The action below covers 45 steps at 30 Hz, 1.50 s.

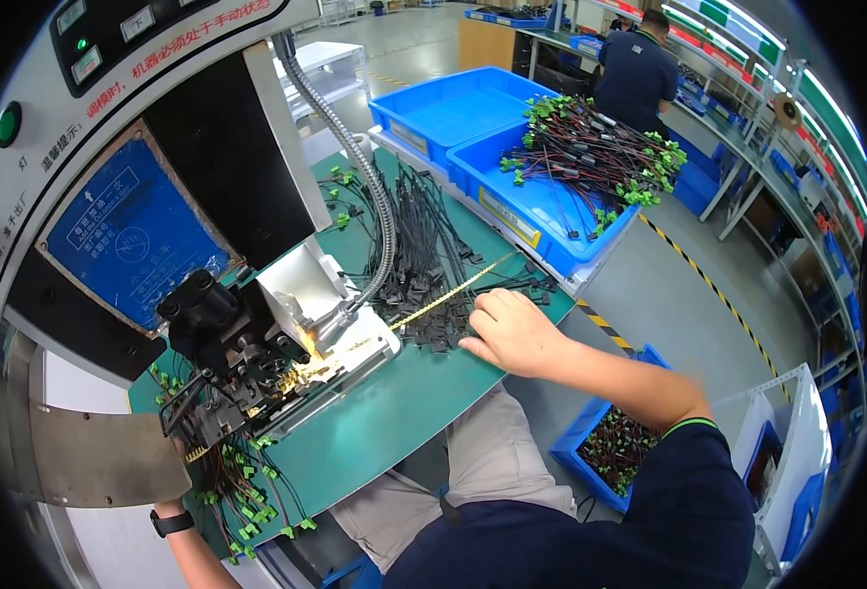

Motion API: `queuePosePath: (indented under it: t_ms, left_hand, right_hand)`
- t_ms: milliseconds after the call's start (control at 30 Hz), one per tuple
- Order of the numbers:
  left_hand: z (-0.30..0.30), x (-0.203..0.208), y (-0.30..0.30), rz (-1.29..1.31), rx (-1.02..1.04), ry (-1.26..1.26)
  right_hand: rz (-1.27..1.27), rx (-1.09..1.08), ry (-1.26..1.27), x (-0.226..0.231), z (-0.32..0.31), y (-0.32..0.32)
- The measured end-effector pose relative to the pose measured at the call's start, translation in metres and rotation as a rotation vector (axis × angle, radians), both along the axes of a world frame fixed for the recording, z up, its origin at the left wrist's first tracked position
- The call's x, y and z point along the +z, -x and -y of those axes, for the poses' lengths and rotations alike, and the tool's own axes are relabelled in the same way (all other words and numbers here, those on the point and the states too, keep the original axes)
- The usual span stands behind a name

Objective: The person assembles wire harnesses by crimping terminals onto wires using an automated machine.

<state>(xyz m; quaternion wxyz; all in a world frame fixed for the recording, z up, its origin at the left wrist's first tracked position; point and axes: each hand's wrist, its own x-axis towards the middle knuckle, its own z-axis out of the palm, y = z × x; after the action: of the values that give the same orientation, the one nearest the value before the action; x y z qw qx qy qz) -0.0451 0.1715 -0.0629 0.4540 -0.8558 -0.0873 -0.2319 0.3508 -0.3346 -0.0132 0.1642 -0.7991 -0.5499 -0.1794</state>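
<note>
My right hand (517, 334) is over the near right edge of a pile of black cables with connectors (424, 294), on a green worktop (384, 432). Its fingers are curled in; whatever they hold, if anything, is hidden. My left hand (166, 508) is mostly behind a grey metal plate (109, 458), with a black band on the wrist, so its fingers do not show. Close by it, wires with green connectors (252, 491) hang beneath a black crimping head (242, 344). A yellow strip (453, 293) crosses the cable pile toward this lit machine.
A flexible metal lamp arm (340, 128) curves above the worktop. Beyond it stand two blue bins (433, 103), one heaped with green-ended wires (600, 147). Another blue bin (576, 427) of wires sits low at my right. A person (635, 69) works at a far bench.
</note>
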Motion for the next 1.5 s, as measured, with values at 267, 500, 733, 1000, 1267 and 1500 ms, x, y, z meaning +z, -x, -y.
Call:
queuePosePath:
  t_ms: [267,500,733,1000,1267,1500]
  left_hand:
    - [0.064,0.047,-0.036,0.099,0.016,0.526]
    - [0.088,0.093,-0.084,0.295,0.308,1.188]
    - [0.103,0.117,-0.099,0.128,0.391,1.033]
    - [0.04,-0.005,-0.02,0.799,-0.337,1.512]
    - [0.089,0.037,-0.028,0.241,0.031,1.117]
    - [0.086,0.024,-0.013,0.909,-0.148,1.58]
  right_hand:
    - [0.022,0.047,-0.139,-0.006,0.003,0.014]
    - [-0.006,-0.14,-0.116,-0.014,0.013,0.024]
    - [-0.098,-0.206,-0.166,-0.004,0.006,0.03]
    - [-1.593,-0.117,-0.83,0.025,0.004,0.043]
    - [-2.196,0.01,-0.81,-0.002,0.001,0.099]
    - [-2.15,-0.071,-0.745,-0.002,-0.003,0.133]
